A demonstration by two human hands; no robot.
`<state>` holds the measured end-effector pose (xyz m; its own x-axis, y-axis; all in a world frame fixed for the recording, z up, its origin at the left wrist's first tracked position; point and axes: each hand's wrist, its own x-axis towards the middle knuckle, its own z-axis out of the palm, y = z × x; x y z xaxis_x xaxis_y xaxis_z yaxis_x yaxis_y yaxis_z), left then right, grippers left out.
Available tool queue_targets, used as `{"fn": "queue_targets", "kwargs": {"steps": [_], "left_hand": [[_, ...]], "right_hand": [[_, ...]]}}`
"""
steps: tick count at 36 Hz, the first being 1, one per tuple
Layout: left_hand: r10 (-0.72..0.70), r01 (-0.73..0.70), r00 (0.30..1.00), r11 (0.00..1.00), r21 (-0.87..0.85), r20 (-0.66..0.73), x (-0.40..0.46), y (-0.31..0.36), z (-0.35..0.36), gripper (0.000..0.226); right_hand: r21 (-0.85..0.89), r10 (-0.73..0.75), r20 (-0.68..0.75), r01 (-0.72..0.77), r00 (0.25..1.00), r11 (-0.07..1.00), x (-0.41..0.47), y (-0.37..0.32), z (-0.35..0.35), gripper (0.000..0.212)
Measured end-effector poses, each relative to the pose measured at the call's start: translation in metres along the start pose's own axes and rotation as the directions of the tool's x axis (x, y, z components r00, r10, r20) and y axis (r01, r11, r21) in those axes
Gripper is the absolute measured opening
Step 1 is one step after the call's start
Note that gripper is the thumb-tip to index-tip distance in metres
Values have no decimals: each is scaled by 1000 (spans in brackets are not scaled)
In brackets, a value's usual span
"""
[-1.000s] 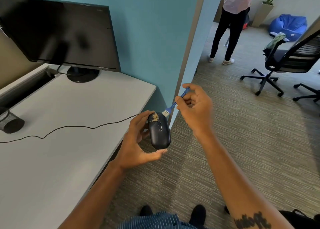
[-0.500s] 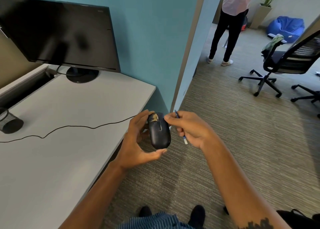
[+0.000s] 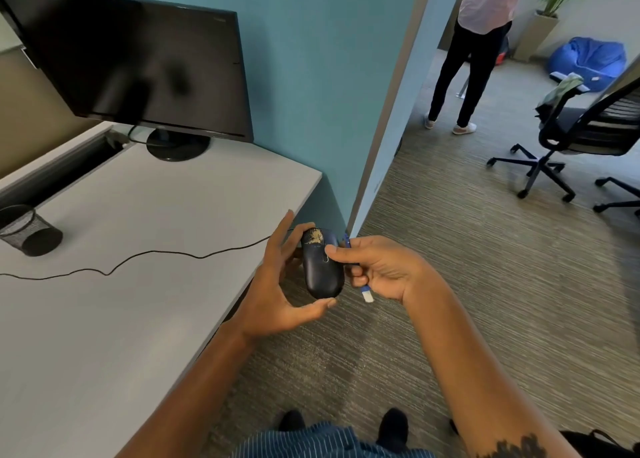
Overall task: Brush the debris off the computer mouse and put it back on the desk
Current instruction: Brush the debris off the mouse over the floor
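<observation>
Beside the desk, left hand cradles the mouse; right hand grips the brush.

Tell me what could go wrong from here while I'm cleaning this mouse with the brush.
The mouse is held past the desk edge over carpet, so it could drop if the left hand slips. The debris would likely fall into the carpet. The brush sits in the right hand with bristles pointing down, away from the debris, so it needs turning and could slip.
</observation>
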<state>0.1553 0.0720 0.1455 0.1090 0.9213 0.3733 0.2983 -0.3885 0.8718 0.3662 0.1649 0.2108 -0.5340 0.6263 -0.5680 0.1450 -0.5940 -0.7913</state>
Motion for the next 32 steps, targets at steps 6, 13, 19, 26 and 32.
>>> {"fn": "queue_targets", "kwargs": {"steps": [6,13,19,26,32], "left_hand": [[-83,85,996,995,-44,42,-3,-3,-3,154],[-156,142,980,982,-123,-120,-21,-1,3,136],[-221,149,872,970,-195,-437,-41,7,19,97],[-589,305,648,781,-545,-482,-51,37,53,93],[-715,320,569,648,-691,-406,-43,59,75,88]], "right_hand": [[33,-15,-37,16,999,999,5,2,3,31],[24,-10,-72,12,997,1000,10,5,5,13],[30,-3,-70,6,998,1000,13,6,9,29],[18,22,-29,-21,999,1000,17,6,10,13],[-2,35,-4,-35,999,999,21,7,7,17]]}}
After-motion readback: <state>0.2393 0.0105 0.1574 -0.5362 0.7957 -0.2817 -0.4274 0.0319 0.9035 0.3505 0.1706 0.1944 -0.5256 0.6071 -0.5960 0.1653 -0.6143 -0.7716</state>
